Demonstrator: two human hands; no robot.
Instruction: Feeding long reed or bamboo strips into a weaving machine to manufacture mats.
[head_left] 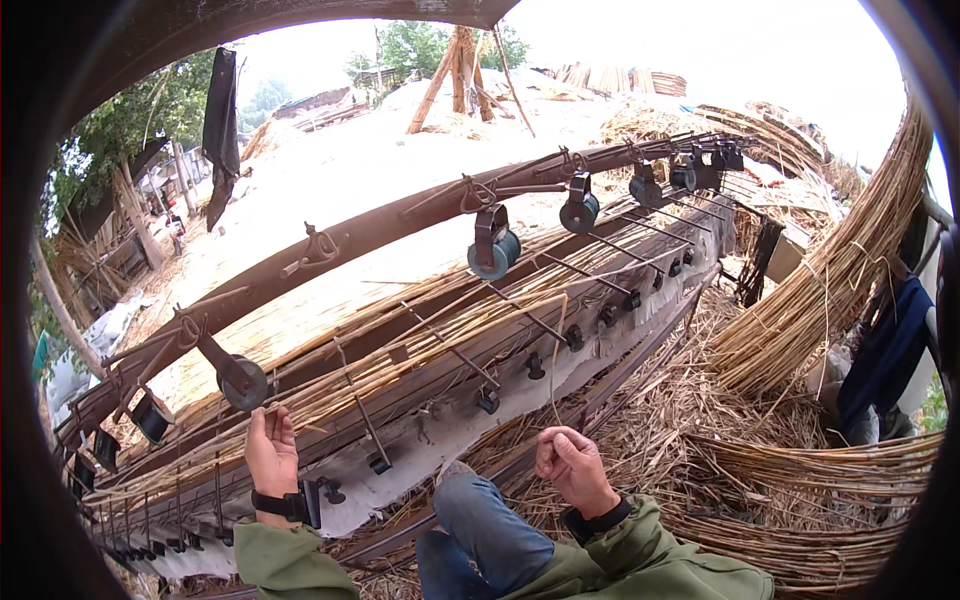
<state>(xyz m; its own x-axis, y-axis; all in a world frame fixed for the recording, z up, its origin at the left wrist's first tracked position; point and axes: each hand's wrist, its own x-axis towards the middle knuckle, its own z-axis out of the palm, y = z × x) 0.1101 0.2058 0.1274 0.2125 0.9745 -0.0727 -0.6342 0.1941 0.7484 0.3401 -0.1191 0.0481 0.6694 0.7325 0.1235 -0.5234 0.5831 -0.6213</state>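
Observation:
My left hand (272,452) is raised with its fingers curled together, just below a round spool (242,382) hanging from a long rusty beam. What those fingers hold, if anything, is hidden. Past them runs a long layer of straw-coloured reeds (420,350), laid across thin dark rods (450,350). My right hand (578,468) is closed in front of my body, thumb against fingers. A thin pale strand (556,370) drops from the reeds to just above this hand; I cannot tell whether it is pinched. More spools (494,255) of dark green line hang along the beam.
The rusty beam (370,232) crosses from lower left to upper right. Dark weights (487,400) hang along a pale sheet (420,450) on the frame's near side. At right stand a large reed bundle (830,260) and dark blue cloth (885,350); loose straw (640,430) litters the ground.

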